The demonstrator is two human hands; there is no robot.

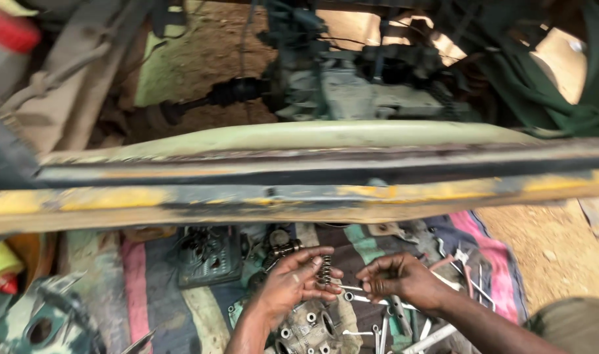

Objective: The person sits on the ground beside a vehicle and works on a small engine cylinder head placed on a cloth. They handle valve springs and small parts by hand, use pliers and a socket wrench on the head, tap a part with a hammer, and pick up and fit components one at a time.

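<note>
Spring (324,270): pinched upright in left hand (293,283), above cylinder head (309,328).
Right hand (394,278): fingertips pressed together on something small, unclear.
Advice: keep spring square, grip steady.

A yellow body rail (299,190) spans the whole view above both hands, closing off the way up and forward. Below, the striped cloth (155,295) is crowded: a metal casting (309,331), wrenches (391,314) and a parts tray (207,257) leave bare cloth only at left
</note>
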